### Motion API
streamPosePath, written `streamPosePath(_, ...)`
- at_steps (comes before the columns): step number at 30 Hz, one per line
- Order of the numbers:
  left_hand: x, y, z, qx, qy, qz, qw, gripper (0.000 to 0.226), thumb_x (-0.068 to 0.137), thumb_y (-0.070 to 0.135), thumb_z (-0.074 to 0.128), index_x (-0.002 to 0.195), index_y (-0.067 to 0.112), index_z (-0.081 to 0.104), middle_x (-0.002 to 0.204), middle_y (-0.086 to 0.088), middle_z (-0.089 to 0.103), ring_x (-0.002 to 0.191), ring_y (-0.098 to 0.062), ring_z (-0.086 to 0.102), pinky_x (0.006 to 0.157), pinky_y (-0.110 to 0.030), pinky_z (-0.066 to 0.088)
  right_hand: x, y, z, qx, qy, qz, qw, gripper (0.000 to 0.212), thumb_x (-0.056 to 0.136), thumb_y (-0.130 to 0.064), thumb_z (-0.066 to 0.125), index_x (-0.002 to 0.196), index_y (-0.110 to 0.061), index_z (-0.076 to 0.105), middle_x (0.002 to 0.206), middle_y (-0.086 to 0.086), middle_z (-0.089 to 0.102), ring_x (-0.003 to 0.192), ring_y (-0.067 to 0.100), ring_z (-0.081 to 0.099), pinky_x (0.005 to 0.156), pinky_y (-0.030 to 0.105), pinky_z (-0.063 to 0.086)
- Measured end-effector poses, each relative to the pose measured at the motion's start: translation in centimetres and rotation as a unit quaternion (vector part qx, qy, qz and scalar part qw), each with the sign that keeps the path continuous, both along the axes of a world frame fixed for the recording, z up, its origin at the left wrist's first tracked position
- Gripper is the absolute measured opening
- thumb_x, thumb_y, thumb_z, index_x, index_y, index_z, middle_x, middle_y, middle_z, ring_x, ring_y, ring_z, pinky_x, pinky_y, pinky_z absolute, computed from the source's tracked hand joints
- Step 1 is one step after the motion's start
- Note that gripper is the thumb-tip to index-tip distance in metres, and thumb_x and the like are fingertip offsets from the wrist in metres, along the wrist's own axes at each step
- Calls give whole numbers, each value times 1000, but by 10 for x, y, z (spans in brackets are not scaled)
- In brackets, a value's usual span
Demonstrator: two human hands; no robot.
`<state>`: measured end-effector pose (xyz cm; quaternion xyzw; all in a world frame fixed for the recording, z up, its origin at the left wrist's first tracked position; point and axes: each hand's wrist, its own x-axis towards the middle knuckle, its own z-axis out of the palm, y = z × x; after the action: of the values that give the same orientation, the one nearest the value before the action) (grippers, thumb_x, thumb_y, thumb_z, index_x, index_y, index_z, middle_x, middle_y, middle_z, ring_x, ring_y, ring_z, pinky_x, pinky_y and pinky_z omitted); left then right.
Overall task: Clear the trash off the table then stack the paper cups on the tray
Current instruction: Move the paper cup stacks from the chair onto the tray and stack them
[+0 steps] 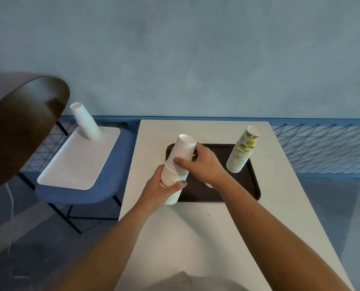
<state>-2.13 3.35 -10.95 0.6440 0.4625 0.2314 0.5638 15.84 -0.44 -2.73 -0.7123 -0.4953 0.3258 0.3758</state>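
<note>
Over the left edge of the dark tray (251, 192), above the white table (196, 238), we hold a tall stack of white cups (178, 164) in both hands. Our left hand (161, 191) is closed around the lower part of the stack, with the thumb across the front where the many rims lie close together. Our right hand (204, 164) is closed on the upper cup, the thumb in front and the fingers behind, just under its top end.

The long axis of the stack is tilted: the bottom end is near us and to the left, and the top end leans away and to the right, toward the middle of the tray. The free place on the tray lies therefore directly under and to the right of the grip, so we judge that the next move is to bring the stack upright and lower it there. The left hand is nearer to the end that must land, and it carries the weight.

The cups are plain white paper, thin and light, nested tightly, with the closed bottoms up. A second stack, of printed cups (243, 151), stands already on the far right part of the tray, well apart from our hands. Such a tall stack can easily lean or fall if it lands not flat.
</note>
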Motion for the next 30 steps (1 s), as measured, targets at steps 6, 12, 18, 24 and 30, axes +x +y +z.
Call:
streamPosePath(6,51,-24,1,-5,-11,23,1000,63,78,46,87,131,44,52,117,16,69,108,-8,67,84,-26,53,52,-13,0,15,-6,34,999,56,83,-46,78,127,-20,57,113,-8,65,99,10,62,69,16,47)
streamPosePath(12,68,-36,-7,-11,-9,33,999,70,76,51,87,136,42,50,120,15,68,110,-13,67,93,-36,58,77,-15,-4,-5,17,69,997,49,83,-43,78,123,-27,54,111,-11,63,99,9,62,71,17,47)
streamPosePath(18,69,-30,-3,-1,15,41,999,65,80,45,86,134,39,52,119,16,69,108,-9,67,87,-26,55,80,-8,-2,12,21,49,999,41,84,-41,78,114,-29,52,101,-15,59,89,-2,57,66,13,42)
streamPosePath(24,68,-19,-4,3,26,32,999,69,76,51,87,134,41,52,121,14,68,111,-13,67,93,-34,57,79,-2,-3,25,12,22,999,43,84,-45,77,114,-26,52,101,-13,61,91,5,61,69,16,46)
streamPosePath(30,66,-7,-2,10,38,22,999,70,78,49,86,137,40,50,123,14,67,112,-13,66,92,-34,56,81,5,-5,31,31,-12,999,47,84,-46,76,118,-21,56,106,-6,66,96,10,64,82,33,57)
